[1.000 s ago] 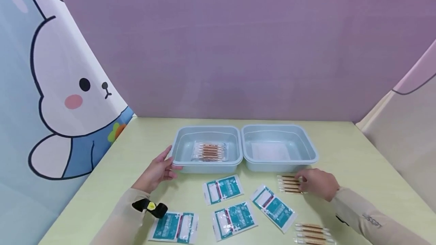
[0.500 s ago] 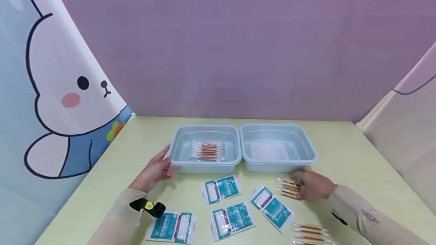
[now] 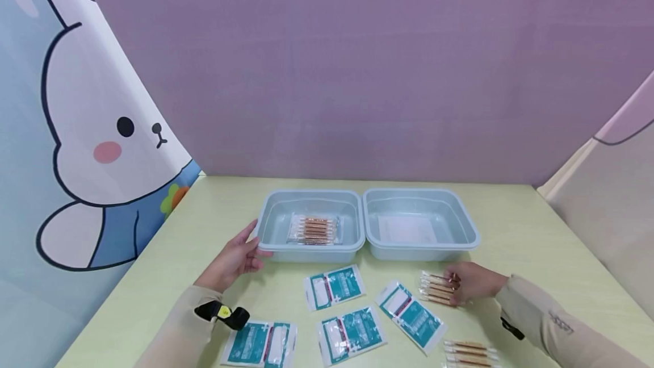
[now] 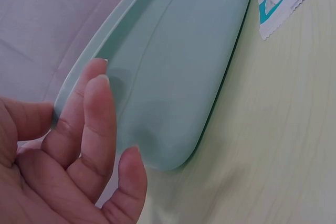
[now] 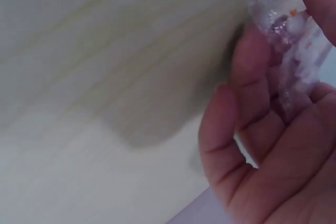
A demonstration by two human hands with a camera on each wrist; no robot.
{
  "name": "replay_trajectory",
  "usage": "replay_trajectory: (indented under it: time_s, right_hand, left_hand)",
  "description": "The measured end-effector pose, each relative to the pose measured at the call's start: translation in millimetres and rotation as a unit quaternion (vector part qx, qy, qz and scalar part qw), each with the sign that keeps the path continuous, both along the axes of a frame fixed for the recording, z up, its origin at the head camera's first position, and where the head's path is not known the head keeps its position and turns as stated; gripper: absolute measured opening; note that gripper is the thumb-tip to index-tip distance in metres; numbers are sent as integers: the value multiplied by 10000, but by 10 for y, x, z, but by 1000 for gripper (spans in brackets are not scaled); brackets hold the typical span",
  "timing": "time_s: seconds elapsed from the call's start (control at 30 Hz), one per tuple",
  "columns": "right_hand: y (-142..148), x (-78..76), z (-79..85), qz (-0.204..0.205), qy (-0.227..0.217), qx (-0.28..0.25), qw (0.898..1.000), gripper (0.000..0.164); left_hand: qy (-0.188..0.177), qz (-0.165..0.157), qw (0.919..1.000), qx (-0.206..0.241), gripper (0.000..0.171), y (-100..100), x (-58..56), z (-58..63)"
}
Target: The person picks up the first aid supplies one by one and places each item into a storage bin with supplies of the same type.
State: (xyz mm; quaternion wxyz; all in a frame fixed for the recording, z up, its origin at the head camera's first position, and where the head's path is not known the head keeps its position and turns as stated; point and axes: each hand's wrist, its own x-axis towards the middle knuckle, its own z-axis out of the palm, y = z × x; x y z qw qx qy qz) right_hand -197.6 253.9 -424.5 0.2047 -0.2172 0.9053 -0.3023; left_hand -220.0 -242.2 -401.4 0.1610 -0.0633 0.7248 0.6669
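My left hand (image 3: 235, 257) grips the near left corner of the left pale-blue plastic tub (image 3: 311, 253). In the left wrist view, the thumb and fingers (image 4: 100, 114) lie on either side of the tub's rim. A clear pack of brown-stemmed cotton swabs (image 3: 434, 288) is pinched at its right end by my right hand (image 3: 475, 281), low over the table in front of the right tub (image 3: 424, 252). The right wrist view shows crinkled clear wrap (image 5: 294, 40) between thumb and fingers. Another swab pack (image 3: 314, 230) lies inside the left tub.
Several teal-and-white sachets (image 3: 334, 285) lie on the pale table (image 3: 230, 197) before the tubs. One more swab pack (image 3: 470, 352) sits at the front right. The right tub has a whitish rectangle (image 3: 407, 229) on its floor. A purple backdrop (image 3: 357, 72) rises behind.
My right hand has taken hold of the swab pack's right end; the pack has turned and shifted slightly toward the front. The left hand stays at the left tub's rim.
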Motion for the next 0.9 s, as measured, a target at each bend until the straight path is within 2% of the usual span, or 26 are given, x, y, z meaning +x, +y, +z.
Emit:
replay_trajectory:
  time_s: [0.23, 0.37, 0.57, 0.73, 0.9]
  right_hand:
    - [-42, 39, 90, 136, 11, -359, 9993, 24]
    - [-79, 74, 243, 189, -22, -565, 9982, 12]
    - [-240, 67, 545, 81, 48, -699, 9975, 8]
    - [-411, -12, 799, -239, 159, -792, 9964, 14]
    - [-611, -182, 992, -543, 464, -679, 9951, 19]
  left_hand:
    - [-33, 43, 10000, -33, 57, -18, 16, -26]
    - [-41, 69, 10000, -50, 57, -15, 14, -30]
    - [-41, 93, 9999, -57, 58, -27, 27, -24]
    - [-58, 284, 9995, -98, 57, -26, 24, -12]
    - [-46, 379, 9992, -90, 57, -15, 12, 11]
